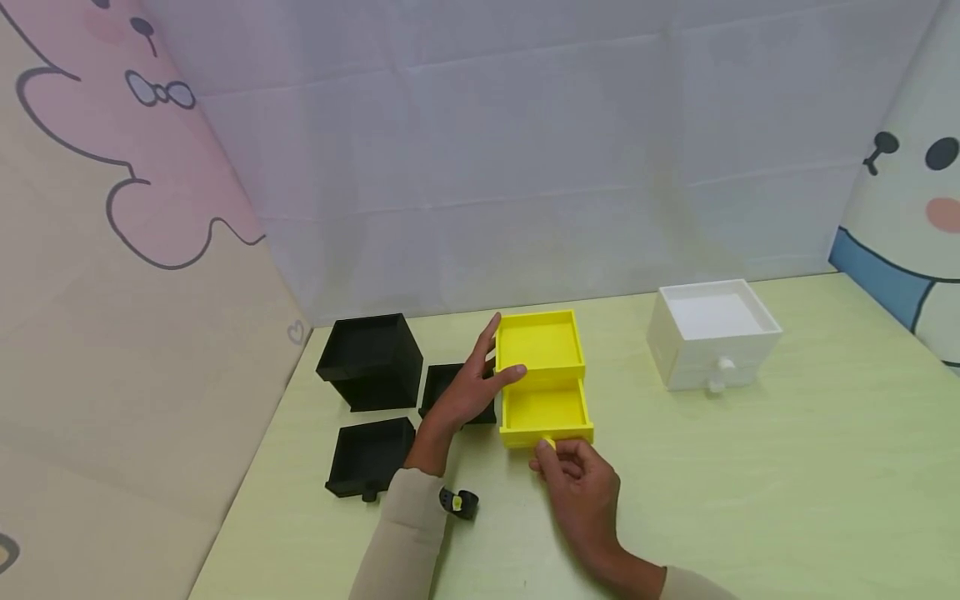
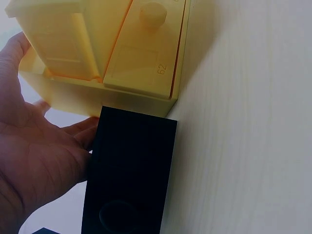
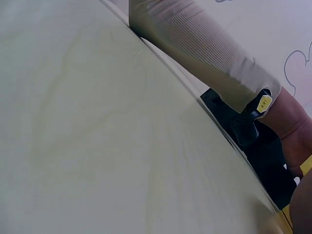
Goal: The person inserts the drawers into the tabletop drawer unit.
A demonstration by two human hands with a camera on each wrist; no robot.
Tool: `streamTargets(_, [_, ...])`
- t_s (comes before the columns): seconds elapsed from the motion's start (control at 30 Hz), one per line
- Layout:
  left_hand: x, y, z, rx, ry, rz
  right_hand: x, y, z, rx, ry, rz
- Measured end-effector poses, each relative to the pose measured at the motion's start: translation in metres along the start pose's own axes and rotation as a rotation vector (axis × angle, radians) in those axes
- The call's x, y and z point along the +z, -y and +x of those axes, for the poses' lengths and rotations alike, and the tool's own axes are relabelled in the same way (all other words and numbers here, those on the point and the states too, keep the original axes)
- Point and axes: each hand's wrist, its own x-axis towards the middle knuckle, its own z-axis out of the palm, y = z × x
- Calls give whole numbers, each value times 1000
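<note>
A small yellow drawer box [image 1: 538, 340] stands mid-table with one drawer [image 1: 546, 407] pulled out toward the person. My left hand [image 1: 467, 393] steadies the box from its left, fingers along the side and thumb over the front top edge. At the open drawer's front, my right hand [image 1: 588, 496] pinches the yellow knob [image 1: 550, 442] between thumb and curled fingers. The open drawer looks bare inside. In the left wrist view, a second yellow drawer front [image 2: 146, 53] sits closed beside the open one. A black drawer [image 1: 437, 385] lies under the left wrist, partly hidden.
A black box [image 1: 371, 362] stands at the left, with another black drawer [image 1: 371, 454] in front of it. Farther right stands a white drawer box [image 1: 716, 333] with white knobs. A pale curtain [image 1: 480, 167] hangs behind the table. The left wrist wears a black strap [image 1: 459, 503].
</note>
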Motion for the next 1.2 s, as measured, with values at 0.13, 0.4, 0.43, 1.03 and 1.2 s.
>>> streamTargets(0.13, [1, 0, 0, 10, -6, -3, 0, 1, 2, -1, -15, -27])
streamTargets(0.4, [1, 1, 1, 13, -12, -8, -1, 2, 6, -4, -4, -37])
streamTargets(0.43, [1, 1, 1, 11, -10, -6, -1, 1, 6, -6, -2, -37])
streamTargets(1.03, [1, 2, 2, 8, 0, 7, 3, 3, 9, -41, -36, -60])
streamTargets(1.2, [1, 1, 2, 5, -8, 13, 3, 2, 10, -37, -38, -44])
